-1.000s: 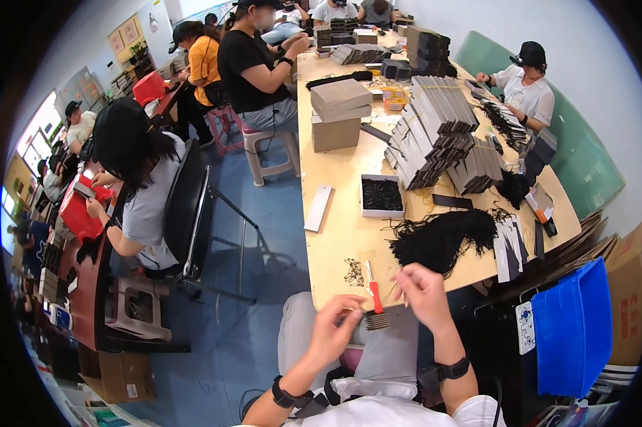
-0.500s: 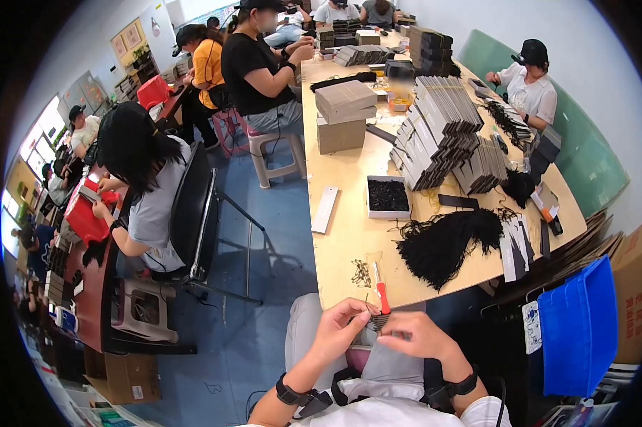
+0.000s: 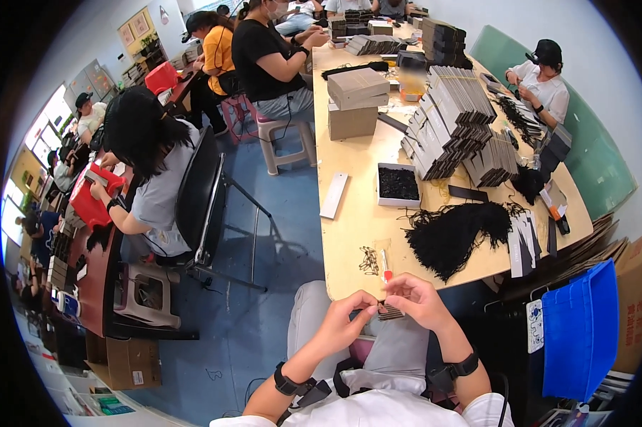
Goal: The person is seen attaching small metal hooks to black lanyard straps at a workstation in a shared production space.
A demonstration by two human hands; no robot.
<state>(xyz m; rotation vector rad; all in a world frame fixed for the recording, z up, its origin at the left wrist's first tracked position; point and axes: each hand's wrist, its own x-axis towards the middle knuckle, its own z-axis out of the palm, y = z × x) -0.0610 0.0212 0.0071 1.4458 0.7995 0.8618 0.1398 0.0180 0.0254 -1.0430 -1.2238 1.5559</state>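
Observation:
My left hand [image 3: 349,319] is closed, thumb and forefinger pinched beside a small stack of dark, striped pieces [image 3: 390,312] at the table's near edge, over my lap. Just to its right, my right hand [image 3: 415,302] bends in with its fingertips together above the same stack. Something small and dark shows between the fingertips, too tiny to name. A red-handled tool [image 3: 386,275] with a pale shaft lies on the table just beyond my fingers. Left of it is a small pile of thin bronze-coloured pins [image 3: 368,261].
On the table [image 3: 356,231] are a heap of black cords [image 3: 457,238], a box of small black pieces [image 3: 398,186], a grey tag [image 3: 333,196] and stacked grey tags [image 3: 449,124]. A blue bin [image 3: 579,331] stands at right. Other people sit around.
The view has tilted, so the table appears slightly higher and further right. My right hand has risen and brought its fingertips together close to my left hand's pinch.

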